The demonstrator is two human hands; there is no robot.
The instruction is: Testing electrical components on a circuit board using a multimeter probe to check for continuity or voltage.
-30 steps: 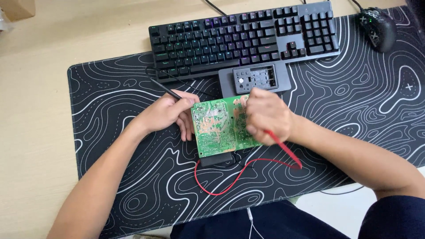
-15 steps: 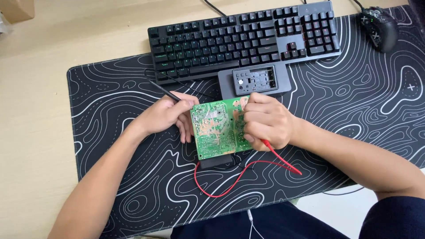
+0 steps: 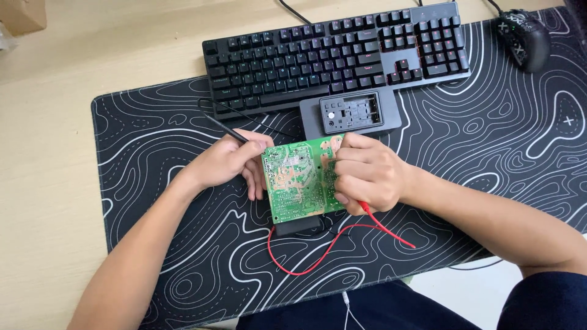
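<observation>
Wavy-lined black mat (image 3: 153, 140); flat green circuit board (image 3: 296, 183) between both hands.

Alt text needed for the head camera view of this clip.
Two bare hands work on a green circuit board over a black patterned desk mat: the left hand holds a black probe, the right hand a red probe with a red wire. A black keyboard, a grey meter and a mouse lie beyond.

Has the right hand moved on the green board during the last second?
Yes. The right hand slid left over the green circuit board, judged against the grey device below the keyboard.
</observation>
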